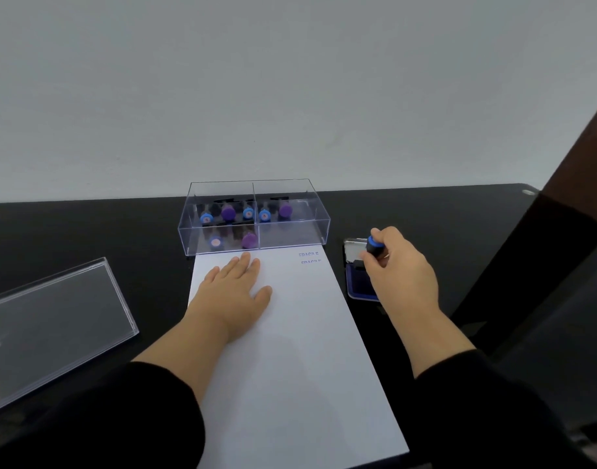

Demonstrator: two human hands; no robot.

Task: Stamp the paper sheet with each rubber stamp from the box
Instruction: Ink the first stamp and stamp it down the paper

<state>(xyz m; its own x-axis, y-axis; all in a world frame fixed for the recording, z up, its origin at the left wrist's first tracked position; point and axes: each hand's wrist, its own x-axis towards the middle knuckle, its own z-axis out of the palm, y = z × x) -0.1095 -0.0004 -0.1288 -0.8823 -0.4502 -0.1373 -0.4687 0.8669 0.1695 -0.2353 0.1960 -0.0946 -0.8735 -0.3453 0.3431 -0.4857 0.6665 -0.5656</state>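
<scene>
The left hand (235, 286) lies flat on the upper left part of the white paper sheet (297, 350), fingers straight and close together, palm down, pressing the sheet against the black table (87, 231). The right hand (397, 265) curls its fingers and thumb around a rubber stamp with a blue cap and black body (372, 244), holding it over the far end of the open blue ink pad (359, 275), which sits just beside the sheet's right edge; whether the stamp face touches the pad cannot be told. Near the sheet's top right corner two blue printed marks (309, 258) sit one above the other, the lettering too blurred to read with certainty. The clear plastic box (254, 216) stands at the far edge of the sheet, touching or slightly overlapping it, and is split into compartments. Inside stand more stamps: blue-capped ones (206, 218) and purple-capped ones (228, 211) in the back row, and two more, one pale and one purple (249, 240), in the front left compartment. The front right compartment holds nothing visible. The box's clear lid (53, 319) lies flat on the table well to the left of the sheet. Both forearms wear black sleeves (148, 418).
</scene>
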